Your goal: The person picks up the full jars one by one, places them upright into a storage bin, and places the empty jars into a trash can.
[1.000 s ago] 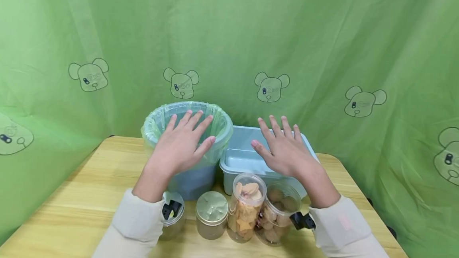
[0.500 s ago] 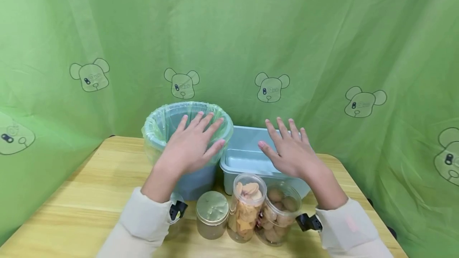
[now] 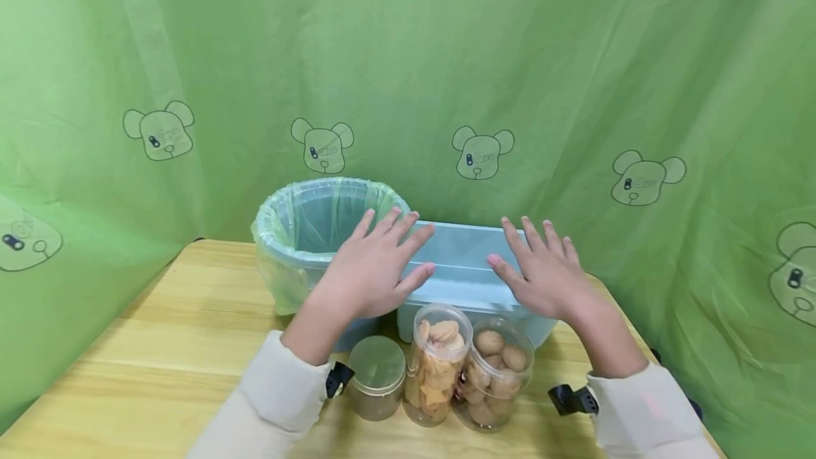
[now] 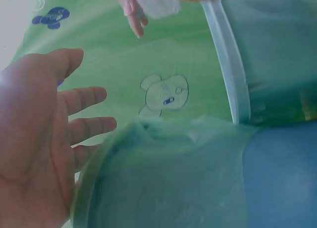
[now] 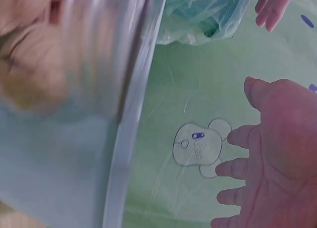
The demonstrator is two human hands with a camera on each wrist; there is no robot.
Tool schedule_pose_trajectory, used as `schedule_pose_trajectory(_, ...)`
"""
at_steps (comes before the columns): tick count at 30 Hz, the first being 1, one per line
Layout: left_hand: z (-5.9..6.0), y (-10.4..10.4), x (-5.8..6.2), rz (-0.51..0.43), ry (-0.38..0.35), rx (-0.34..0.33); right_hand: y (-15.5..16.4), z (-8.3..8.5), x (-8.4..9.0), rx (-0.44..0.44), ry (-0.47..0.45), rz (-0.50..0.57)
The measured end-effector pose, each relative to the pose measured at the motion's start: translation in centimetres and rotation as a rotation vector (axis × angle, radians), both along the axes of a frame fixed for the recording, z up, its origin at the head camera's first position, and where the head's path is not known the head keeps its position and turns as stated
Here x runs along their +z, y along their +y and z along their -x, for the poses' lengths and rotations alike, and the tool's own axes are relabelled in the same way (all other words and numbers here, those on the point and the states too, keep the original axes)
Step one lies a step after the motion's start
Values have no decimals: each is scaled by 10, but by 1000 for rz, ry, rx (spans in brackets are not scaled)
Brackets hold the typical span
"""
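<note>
A light-blue rectangular plastic box (image 3: 459, 250) stands on the pale wooden tabletop (image 3: 178, 303), right of a round blue bin (image 3: 319, 214) lined with translucent green plastic film (image 3: 283, 285). Each grip is apart, fingers spread and holding nothing: the left hand (image 3: 376, 268) hovers by the bin's right edge, the right hand (image 3: 545, 271) above the box's right end. Good handling here, I judge, means high wrists, so that the black left wrist camera (image 3: 339, 380) clears the squat lidded jar (image 3: 376, 382), and fingertips well away from the loose film.

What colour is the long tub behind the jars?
The tub is light blue, clearest in the head view.
</note>
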State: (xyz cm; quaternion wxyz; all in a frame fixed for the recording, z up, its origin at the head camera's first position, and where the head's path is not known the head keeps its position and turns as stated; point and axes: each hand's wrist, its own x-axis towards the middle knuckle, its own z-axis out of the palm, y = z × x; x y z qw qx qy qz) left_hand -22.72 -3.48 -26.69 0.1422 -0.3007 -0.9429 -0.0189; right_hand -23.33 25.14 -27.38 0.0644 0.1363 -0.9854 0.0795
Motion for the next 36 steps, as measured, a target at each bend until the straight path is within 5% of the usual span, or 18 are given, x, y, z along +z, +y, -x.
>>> schedule_pose_trajectory(21, -12, 30, -17, 82, 16, -274, 59, 10, -19, 31, 105, 115)
schedule_pose_trajectory(36, -12, 30, -33, 174, 4, -381, 90, 17, -43, 16, 32, 305)
